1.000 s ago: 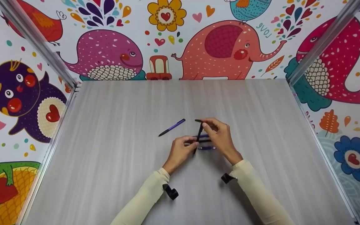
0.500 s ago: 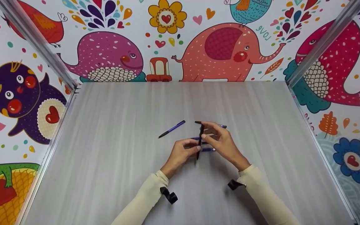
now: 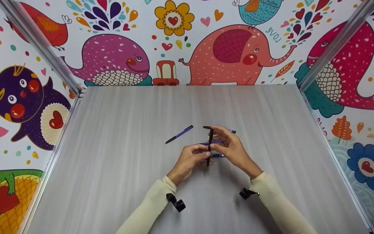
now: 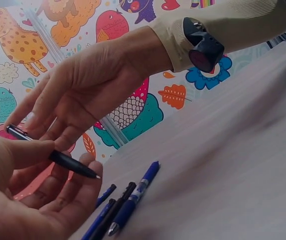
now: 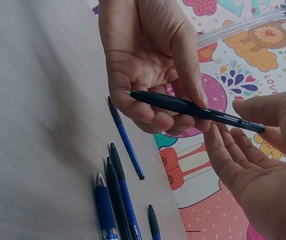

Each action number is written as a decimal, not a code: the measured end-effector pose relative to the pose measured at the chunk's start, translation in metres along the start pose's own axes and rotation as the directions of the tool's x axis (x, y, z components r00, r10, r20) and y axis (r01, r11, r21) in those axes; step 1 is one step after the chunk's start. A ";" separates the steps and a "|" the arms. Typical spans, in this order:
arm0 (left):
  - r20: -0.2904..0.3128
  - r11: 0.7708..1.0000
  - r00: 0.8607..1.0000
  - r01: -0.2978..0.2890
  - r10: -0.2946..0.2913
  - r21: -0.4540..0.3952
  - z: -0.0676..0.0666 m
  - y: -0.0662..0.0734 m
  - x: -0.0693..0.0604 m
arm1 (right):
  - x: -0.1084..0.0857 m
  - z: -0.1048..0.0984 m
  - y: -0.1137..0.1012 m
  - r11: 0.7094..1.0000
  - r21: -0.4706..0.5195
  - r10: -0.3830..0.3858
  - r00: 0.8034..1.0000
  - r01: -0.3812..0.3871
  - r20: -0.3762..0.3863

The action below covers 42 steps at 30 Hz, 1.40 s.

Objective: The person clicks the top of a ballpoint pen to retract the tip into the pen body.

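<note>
A grey wood-grain table [image 3: 118, 156] stands against walls [image 3: 203, 8] covered in bright cartoon prints. Along the back are a purple whale [image 3: 112, 55], a small red car [image 3: 166, 81] and a coral elephant [image 3: 203, 63], with a yellow flower [image 3: 174, 21] and a blue bird [image 3: 261, 13] above. A dark penguin [image 3: 32, 102] decorates the left side; a pink whale [image 3: 357, 55] and a blue flower [image 3: 365, 166] fill the right. Metal rails [image 3: 39, 45] slant down to both back corners of the table.
</note>
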<state>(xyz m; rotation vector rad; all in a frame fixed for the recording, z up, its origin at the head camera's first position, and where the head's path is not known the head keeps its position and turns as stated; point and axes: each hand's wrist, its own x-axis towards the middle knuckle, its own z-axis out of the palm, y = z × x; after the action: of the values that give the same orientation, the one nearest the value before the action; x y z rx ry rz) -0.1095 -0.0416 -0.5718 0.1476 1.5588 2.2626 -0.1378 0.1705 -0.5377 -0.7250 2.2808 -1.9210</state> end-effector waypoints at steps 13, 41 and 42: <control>-0.048 1.000 0.999 0.020 -0.020 -0.005 0.003 -0.005 0.001 | -0.001 0.002 0.000 1.000 -0.018 0.015 0.999 -0.016 -0.053; -0.140 0.998 0.989 0.052 -0.046 0.037 0.008 -0.006 0.001 | -0.001 0.006 0.002 0.999 -0.040 0.031 0.996 -0.034 -0.078; -0.143 0.998 0.989 0.052 -0.046 0.037 0.008 -0.006 0.001 | -0.001 0.006 0.002 0.998 -0.042 0.033 0.996 -0.036 -0.077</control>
<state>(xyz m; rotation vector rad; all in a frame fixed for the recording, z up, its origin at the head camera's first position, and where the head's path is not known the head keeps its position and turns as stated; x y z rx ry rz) -0.1063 -0.0329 -0.5746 -0.0416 1.6621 2.2468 -0.1357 0.1659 -0.5408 -0.6222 2.3705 -1.9222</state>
